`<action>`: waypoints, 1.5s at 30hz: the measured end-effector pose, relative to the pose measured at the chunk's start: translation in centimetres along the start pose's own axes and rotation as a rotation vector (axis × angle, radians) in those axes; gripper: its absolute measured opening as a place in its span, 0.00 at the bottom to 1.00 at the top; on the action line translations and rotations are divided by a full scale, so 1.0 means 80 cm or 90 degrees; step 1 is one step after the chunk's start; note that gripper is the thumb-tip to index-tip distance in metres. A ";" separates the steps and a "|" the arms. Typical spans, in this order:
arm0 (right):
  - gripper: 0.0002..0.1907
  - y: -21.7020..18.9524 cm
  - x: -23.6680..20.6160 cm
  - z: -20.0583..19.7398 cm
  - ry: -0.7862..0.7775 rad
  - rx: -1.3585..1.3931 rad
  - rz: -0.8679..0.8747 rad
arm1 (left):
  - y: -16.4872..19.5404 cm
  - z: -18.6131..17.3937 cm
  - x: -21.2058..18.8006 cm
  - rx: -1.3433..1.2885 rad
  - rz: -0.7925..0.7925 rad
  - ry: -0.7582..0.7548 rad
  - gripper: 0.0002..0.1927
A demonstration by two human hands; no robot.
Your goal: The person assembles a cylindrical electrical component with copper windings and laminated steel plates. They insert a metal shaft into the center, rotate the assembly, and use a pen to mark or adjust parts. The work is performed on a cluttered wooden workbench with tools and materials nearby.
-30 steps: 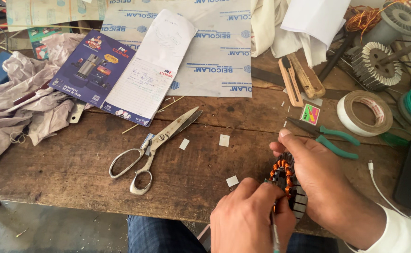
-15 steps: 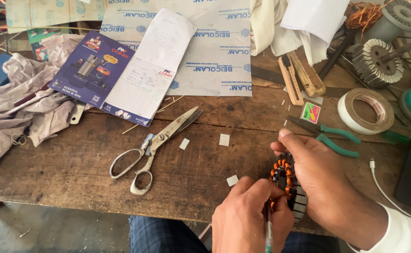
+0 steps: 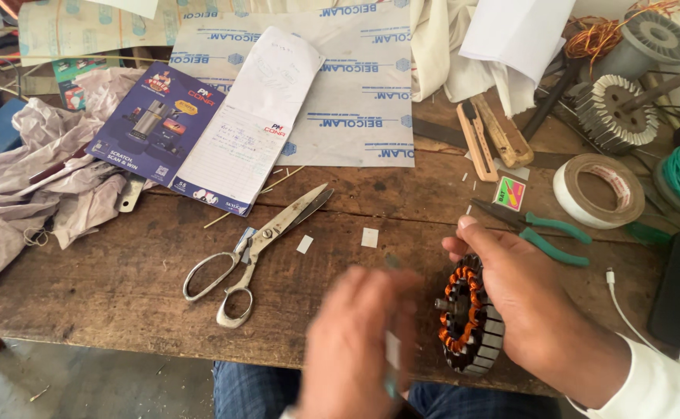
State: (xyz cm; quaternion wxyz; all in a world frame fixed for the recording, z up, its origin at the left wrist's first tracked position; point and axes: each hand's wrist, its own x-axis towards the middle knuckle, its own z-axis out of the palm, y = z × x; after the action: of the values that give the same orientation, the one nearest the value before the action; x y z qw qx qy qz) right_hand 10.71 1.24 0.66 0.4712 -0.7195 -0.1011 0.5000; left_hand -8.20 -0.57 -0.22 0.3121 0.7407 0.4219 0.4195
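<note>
The right hand (image 3: pixel 538 310) wraps around a round motor stator (image 3: pixel 468 318) with orange copper wire coils and holds it tight. The stator stands on its edge at the near rim of the tabletop (image 3: pixel 122 271), and its flat round face and middle hole point left, toward the left hand (image 3: pixel 355 341). The left hand is blurry, just beside the stator, with a thin pale strip (image 3: pixel 392 353) by its fingers; I cannot tell if it grips it. Farther from the left hand lie big metal scissors (image 3: pixel 254 240), tips pointing up and right. Little white paper bits (image 3: pixel 369 237) lie between. Past the right hand are green-handled pliers (image 3: pixel 545 233) and a tape roll (image 3: pixel 597 190). The tabletop is old, scratched brown wood.
</note>
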 end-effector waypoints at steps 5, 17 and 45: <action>0.16 0.001 0.011 -0.005 -0.030 -0.043 -0.054 | -0.070 -0.042 0.033 0.384 0.085 -0.168 0.30; 0.16 0.002 0.019 -0.006 -0.027 -0.050 -0.045 | -0.077 0.024 -0.051 0.351 0.104 -0.131 0.36; 0.16 -0.007 0.001 0.003 -0.020 -0.025 -0.038 | 0.017 0.044 -0.014 -0.273 -0.088 -0.040 0.06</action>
State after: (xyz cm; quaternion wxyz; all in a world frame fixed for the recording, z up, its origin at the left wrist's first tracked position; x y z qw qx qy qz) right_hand 10.74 1.74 1.05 0.4702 -0.7173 -0.1394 0.4949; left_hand -4.95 -2.57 -1.14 0.5035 0.6394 0.3626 0.4541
